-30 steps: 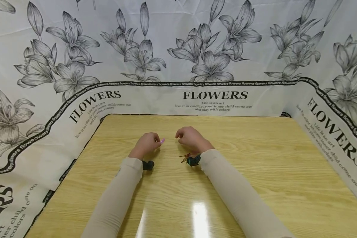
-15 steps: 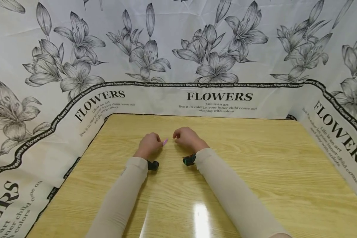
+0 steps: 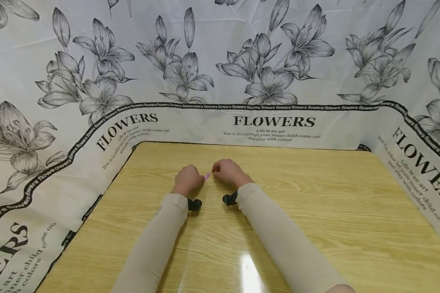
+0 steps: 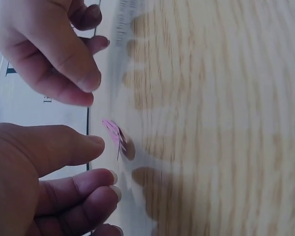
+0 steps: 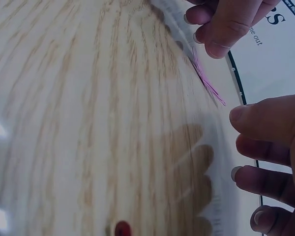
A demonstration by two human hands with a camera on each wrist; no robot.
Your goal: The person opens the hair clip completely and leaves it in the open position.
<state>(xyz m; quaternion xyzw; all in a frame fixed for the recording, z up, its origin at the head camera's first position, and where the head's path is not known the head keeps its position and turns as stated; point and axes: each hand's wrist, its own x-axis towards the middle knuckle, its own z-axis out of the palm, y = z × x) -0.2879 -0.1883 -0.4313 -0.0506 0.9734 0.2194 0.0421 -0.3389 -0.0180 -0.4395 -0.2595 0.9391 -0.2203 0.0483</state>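
Observation:
A small pink thing made of thin strips or strands (image 3: 207, 177) is low over or on the table between the two hands; its exact kind is unclear. In the head view my left hand (image 3: 189, 180) has its thumb right beside it. The left wrist view shows the pink bundle (image 4: 115, 135) just past my left thumb, with thumb and forefinger apart and no pinch visible. My right hand (image 3: 230, 173) is bent loosely on the other side. In the right wrist view its thumb and fingers stand apart from the pink strands (image 5: 207, 81) and hold nothing.
The wooden table (image 3: 297, 219) stretches around both hands. A white cloth with printed flowers (image 3: 271, 81) stands along its back and sides. Dark cameras (image 3: 195, 204) sit at the wrists. A small red thing (image 5: 123, 228) shows at the right wrist view's bottom edge.
My right hand has come left, closer to the pink thing and to my left hand. My left hand has shifted slightly right. The head view has turned a little to the left.

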